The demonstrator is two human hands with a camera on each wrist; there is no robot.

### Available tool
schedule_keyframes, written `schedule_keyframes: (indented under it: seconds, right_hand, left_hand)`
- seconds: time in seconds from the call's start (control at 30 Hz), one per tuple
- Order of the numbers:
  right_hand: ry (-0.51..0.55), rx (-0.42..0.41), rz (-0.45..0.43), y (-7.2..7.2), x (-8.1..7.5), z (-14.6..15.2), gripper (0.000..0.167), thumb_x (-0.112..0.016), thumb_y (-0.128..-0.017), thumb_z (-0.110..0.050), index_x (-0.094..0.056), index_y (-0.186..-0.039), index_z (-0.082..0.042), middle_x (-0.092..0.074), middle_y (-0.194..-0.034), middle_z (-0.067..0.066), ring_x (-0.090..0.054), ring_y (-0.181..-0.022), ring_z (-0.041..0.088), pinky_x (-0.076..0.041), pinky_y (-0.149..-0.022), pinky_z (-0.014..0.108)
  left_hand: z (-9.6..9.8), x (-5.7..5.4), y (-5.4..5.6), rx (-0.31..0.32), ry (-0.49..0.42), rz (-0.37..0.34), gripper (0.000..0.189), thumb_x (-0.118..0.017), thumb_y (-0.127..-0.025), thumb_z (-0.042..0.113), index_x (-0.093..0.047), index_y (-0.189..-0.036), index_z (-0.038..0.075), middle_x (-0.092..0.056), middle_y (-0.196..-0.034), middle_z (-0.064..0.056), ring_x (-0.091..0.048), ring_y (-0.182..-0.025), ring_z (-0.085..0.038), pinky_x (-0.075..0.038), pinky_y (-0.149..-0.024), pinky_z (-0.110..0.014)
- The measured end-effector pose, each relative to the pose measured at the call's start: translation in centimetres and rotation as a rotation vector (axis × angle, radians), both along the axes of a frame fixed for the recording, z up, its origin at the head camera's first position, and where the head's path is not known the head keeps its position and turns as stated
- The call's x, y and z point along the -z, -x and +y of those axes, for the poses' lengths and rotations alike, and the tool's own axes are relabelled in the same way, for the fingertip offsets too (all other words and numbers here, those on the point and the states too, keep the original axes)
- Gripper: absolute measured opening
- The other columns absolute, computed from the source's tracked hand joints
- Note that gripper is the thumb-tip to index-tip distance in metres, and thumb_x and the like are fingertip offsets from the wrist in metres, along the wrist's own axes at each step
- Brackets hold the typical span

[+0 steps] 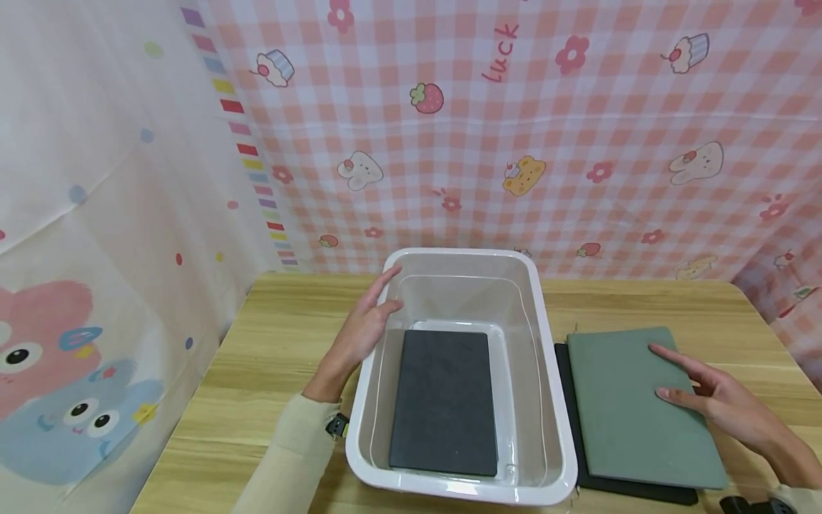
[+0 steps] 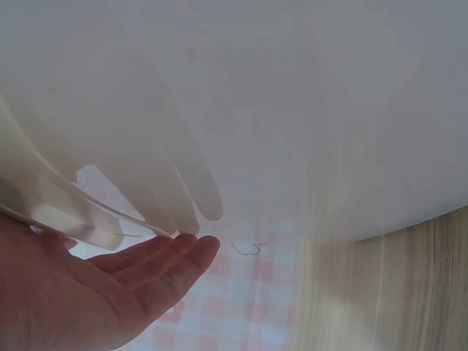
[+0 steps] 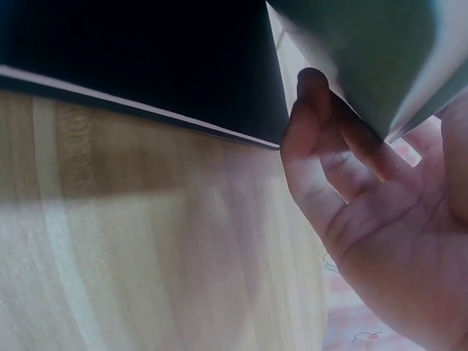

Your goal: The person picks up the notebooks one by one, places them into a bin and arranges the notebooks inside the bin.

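1. Currently, the right hand [image 1: 726, 400] grasps the green book [image 1: 642, 407], thumb on its cover, some fingers under its edge.
2. Below it lies a black book [image 1: 575, 435], beside the bin [image 1: 462, 489].
3. The left hand [image 1: 356, 332] grips the bin's rim, thumb inside.

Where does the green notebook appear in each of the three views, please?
Head: at the right, beside the white tub, overlapping a black notebook; the right hand holds the right edge of the green notebook.
Left wrist: not in it; the tub's outer wall fills most of the picture.
Right wrist: upper right, partly blurred, above the right hand's palm.
Shared landmark: the wooden table, lower right in the left wrist view, lower left in the right.
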State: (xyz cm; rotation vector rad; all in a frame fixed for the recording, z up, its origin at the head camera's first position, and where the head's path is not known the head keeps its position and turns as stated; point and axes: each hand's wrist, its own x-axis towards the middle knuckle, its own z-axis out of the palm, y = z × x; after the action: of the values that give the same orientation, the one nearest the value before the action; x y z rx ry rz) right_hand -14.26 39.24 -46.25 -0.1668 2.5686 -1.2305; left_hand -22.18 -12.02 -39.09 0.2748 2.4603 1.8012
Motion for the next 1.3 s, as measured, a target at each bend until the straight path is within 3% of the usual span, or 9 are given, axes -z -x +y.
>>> schedule_keyframes:
  seconds: [0.73,1.3]
  right_hand:
    - [0.001,-0.017,0.017,0.2,-1.0,-0.5,0.078,-0.058,-0.100,-0.033,-0.012,-0.161,-0.017,-0.001,-0.161,0.031,-0.006,-0.132,0.071,-0.026,-0.089,0.080]
    - [-0.045,-0.004,0.040,0.4,-2.0,-1.4,0.079,-0.059,-0.100,-0.034,-0.013,-0.160,-0.014,-0.003,-0.161,0.032,-0.010,-0.130,0.073,-0.033,-0.086,0.079]
  left_hand:
    - [-0.1,-0.2,-0.2,0.002,0.011,0.007,0.056,-0.050,-0.099,0.023,-0.037,-0.153,0.029,-0.027,-0.161,0.002,-0.028,-0.144,-0.020,-0.022,-0.118,-0.047]
    - [-0.1,0.0,-0.1,-0.003,0.021,0.013,0.056,-0.050,-0.098,0.023,-0.038,-0.153,0.029,-0.028,-0.161,0.001,-0.027,-0.145,-0.019,-0.021,-0.119,-0.047]
